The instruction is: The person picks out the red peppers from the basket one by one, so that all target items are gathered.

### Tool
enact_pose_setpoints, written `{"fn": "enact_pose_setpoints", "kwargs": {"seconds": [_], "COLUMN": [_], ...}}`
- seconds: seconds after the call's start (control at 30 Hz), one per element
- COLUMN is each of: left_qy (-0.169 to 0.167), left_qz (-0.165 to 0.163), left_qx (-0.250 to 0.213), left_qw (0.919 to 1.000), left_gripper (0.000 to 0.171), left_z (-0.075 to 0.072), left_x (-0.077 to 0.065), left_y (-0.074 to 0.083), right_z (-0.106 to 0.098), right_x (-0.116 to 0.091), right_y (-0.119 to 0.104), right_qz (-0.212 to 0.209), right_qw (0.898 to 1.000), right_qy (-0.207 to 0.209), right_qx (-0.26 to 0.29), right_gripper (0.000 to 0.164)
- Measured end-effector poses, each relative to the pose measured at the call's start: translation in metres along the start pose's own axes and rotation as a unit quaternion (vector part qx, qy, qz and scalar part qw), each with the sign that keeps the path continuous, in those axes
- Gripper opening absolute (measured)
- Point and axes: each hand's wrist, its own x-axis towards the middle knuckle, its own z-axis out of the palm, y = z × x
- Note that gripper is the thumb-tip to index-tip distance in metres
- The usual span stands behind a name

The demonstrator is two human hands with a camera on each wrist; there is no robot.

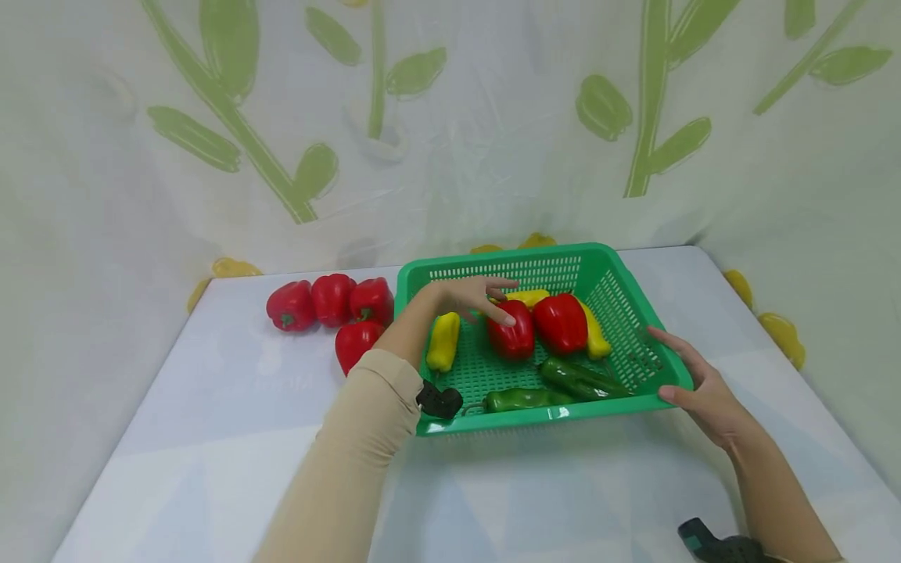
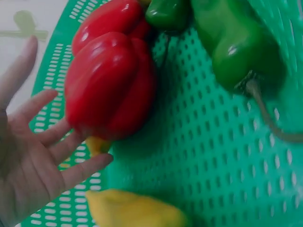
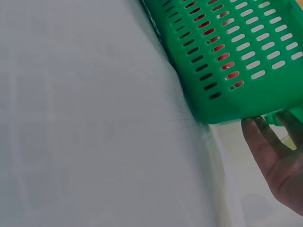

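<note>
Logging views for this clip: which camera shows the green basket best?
The head view: the green basket fits inside the frame, its rim visible nearly all round. The left wrist view shows only part of its inside; the right wrist view, only part of its slotted outside.

Free passage into the basket (image 1: 507, 256) runs over its near rim (image 1: 549, 414), between left sleeve (image 1: 355, 453) and right hand (image 1: 707, 399); green peppers (image 1: 531, 399) lie just inside, while red peppers (image 1: 332, 301) outside crowd the left wall (image 1: 403, 291).
</note>
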Motion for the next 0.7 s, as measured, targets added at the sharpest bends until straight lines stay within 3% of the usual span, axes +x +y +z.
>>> {"fn": "enact_pose_setpoints", "kwargs": {"seconds": [0.2,0.5,0.7], "left_qy": [0.008,-0.006,-0.011], "left_qz": [-0.002,-0.026,-0.023], "left_qx": [-0.007,0.029,0.045], "left_qw": [0.9999,0.9992,0.9987], "left_gripper": [0.084,0.084,0.082], "left_z": [0.010,0.020,0.023], "left_x": [0.010,0.017,0.019], "left_y": [-0.006,-0.003,-0.006], "right_z": [0.000,0.000,0.001], "right_x": [0.002,0.002,0.000], "right_y": [-0.002,-0.001,0.000], "right_qz": [-0.002,0.007,0.005], "right_qw": [1.000,1.000,1.000], "right_qy": [0.004,0.011,0.007], "right_qx": [-0.008,-0.004,0.006], "right_gripper": [0.068,0.067,0.067]}}
